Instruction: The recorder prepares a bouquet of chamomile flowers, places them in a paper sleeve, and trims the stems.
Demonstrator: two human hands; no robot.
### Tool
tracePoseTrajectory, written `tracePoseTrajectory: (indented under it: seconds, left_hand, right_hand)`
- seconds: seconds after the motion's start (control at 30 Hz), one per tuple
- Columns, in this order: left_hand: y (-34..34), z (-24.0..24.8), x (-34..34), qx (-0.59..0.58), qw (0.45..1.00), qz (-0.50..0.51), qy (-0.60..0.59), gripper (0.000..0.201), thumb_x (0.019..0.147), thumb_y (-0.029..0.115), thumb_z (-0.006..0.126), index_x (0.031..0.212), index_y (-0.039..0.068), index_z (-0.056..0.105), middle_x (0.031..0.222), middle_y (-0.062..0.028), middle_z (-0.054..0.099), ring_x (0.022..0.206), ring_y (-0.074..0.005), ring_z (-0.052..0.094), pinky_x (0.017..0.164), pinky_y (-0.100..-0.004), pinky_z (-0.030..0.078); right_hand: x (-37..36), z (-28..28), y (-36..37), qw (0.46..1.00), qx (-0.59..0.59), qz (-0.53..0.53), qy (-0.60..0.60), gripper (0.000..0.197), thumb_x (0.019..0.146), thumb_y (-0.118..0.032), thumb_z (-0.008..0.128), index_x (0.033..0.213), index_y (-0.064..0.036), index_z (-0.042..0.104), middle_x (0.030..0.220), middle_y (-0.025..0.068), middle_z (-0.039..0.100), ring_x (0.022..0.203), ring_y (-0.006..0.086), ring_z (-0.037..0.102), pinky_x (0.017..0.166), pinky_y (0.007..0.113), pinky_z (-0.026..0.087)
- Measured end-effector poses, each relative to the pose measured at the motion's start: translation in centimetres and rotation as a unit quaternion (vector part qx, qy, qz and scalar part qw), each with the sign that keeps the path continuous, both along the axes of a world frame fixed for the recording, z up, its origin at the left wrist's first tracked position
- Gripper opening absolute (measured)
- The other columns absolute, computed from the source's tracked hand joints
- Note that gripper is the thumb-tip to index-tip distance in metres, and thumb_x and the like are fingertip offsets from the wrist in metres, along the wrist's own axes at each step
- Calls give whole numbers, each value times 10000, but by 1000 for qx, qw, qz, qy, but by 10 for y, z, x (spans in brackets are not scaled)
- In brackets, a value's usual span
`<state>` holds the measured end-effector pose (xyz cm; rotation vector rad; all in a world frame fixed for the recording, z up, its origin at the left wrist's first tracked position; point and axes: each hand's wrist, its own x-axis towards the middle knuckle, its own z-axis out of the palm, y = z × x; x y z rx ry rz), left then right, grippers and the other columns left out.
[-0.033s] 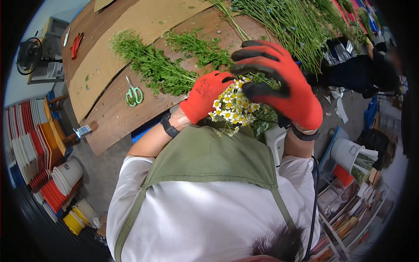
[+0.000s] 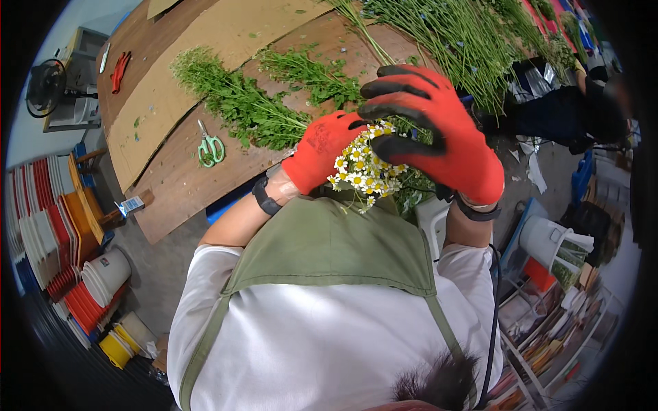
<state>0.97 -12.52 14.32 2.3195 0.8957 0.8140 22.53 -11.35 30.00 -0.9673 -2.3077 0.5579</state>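
Observation:
My left hand [image 2: 325, 149], in a red glove with dark fingertips, is closed around a bunch of chamomile-like flowers [image 2: 367, 168] with white petals and yellow centres. The bunch sits close against my green apron [image 2: 329, 243]; its stems are mostly hidden. My right hand [image 2: 439, 133], in a matching glove with black palm and fingers, curves over the right side of the blooms with fingers apart. Its thumb is at the flowers, and whether it touches them I cannot tell. Left of my left hand lies a leafy green bunch [image 2: 240, 99] on the wooden table [image 2: 175, 195].
Green-handled scissors [image 2: 211, 147] lie on the table near a cardboard sheet [image 2: 154, 130]. Another leafy bunch [image 2: 312, 74] and a pile of long green stems [image 2: 452, 41] are farther back. A spare red glove [image 2: 120, 71] rests far left. Another person [image 2: 569, 116] stands at right.
My right hand has shifted slightly left, its thumb farther over the flowers. The left hand and the bunch stay in place.

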Motion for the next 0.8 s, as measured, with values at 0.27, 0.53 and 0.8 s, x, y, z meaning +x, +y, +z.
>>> tracePoseTrajectory:
  seconds: [0.27,0.53,0.8]
  left_hand:
    - [0,8,-2,-59,998,5,-23,433,808,150,656,1238,101,655,1241,-105,629,1110,-325,597,932,-435,500]
    - [2,0,-10,37,998,-40,5,456,834,173,643,1289,155,667,1215,-91,640,1099,-316,609,911,-433,507]
    - [-1,-5,-14,67,996,-46,32,452,844,209,645,1292,232,695,1180,-50,664,1027,-282,641,854,-410,518]
  right_hand:
    - [7,-13,1,964,-142,78,210,284,876,-280,736,990,-21,715,1129,141,715,1215,354,613,1042,475,439]
    - [83,-101,-7,827,-211,14,521,656,989,-439,597,1411,56,519,1353,196,612,1239,303,598,1082,410,431]
    - [30,-53,2,916,-275,-71,283,241,898,-61,663,1119,23,707,1178,105,697,1079,193,643,964,321,482]
